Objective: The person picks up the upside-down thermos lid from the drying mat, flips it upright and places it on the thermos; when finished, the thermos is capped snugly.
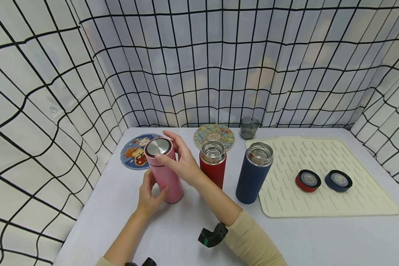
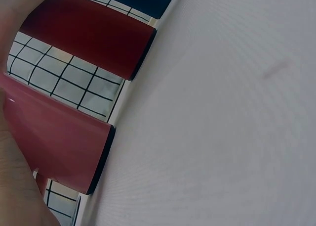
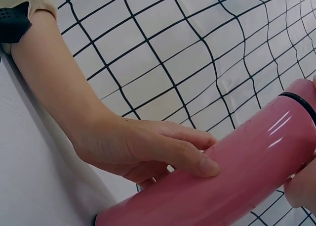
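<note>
While the pink flask [image 1: 164, 173] stands upright near the left front of the white desk [image 1: 319, 240], both hands are on it. The left hand [image 1: 149, 195] curls round its lower body, thumb pressed to the side, and the right hand [image 1: 181, 159] grips the top, fingers wrapped round the pink lid [image 1: 157, 149] with its steel disc. Just to the right stands an open red flask [image 1: 213, 162], and beyond that an open dark blue flask [image 1: 254, 171], its base at the edge of a cream ribbed mat [image 1: 352, 199]. On the mat lie a red lid [image 1: 307, 180] and a blue lid [image 1: 338, 180], close together. Behind the flasks lie two round printed coasters [image 1: 133, 151] and a small grey cup [image 1: 249, 127] near the checked cloth backdrop.
</note>
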Demonstrator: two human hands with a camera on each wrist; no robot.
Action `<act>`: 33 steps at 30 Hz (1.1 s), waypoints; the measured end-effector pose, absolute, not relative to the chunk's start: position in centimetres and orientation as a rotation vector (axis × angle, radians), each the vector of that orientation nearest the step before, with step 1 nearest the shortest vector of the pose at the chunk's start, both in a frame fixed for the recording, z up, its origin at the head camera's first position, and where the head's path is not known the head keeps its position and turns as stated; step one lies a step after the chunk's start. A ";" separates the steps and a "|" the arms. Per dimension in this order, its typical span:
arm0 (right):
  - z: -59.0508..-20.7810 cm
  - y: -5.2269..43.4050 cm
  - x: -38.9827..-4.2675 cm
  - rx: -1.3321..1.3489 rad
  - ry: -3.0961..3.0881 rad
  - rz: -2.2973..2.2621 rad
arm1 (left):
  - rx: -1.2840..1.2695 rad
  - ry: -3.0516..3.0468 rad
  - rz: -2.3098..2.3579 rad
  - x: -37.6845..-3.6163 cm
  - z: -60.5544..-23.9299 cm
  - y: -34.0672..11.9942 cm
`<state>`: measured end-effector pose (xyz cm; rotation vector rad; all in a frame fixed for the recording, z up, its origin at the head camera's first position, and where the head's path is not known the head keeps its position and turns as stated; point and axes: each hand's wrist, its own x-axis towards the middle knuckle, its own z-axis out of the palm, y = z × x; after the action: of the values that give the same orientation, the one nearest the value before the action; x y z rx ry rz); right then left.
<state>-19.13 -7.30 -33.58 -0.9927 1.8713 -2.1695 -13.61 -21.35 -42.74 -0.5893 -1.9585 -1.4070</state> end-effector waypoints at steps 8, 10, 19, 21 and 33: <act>-33.4 -7.9 -19.2 -0.904 2.074 -2.159 | -0.605 -1.950 -1.429 -13.6 -42.7 -21.4; -33.3 -7.9 -19.2 -0.935 2.153 -2.114 | -0.604 -1.953 -1.418 -13.6 -42.6 -21.5; -33.5 -7.5 -19.4 -1.051 1.897 -2.069 | -0.583 -1.979 -1.415 -13.6 -42.6 -21.5; -33.6 -7.4 -19.4 -1.054 1.842 -2.086 | -0.581 -1.977 -1.426 -13.6 -42.7 -21.5; -33.9 -7.6 -19.3 -0.925 1.843 -2.207 | -0.609 -1.956 -1.427 -13.6 -42.7 -21.4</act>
<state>-19.26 -7.60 -33.86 -0.9248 1.8431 -2.2072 -13.57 -21.37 -42.66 -0.6085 -1.9558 -1.4274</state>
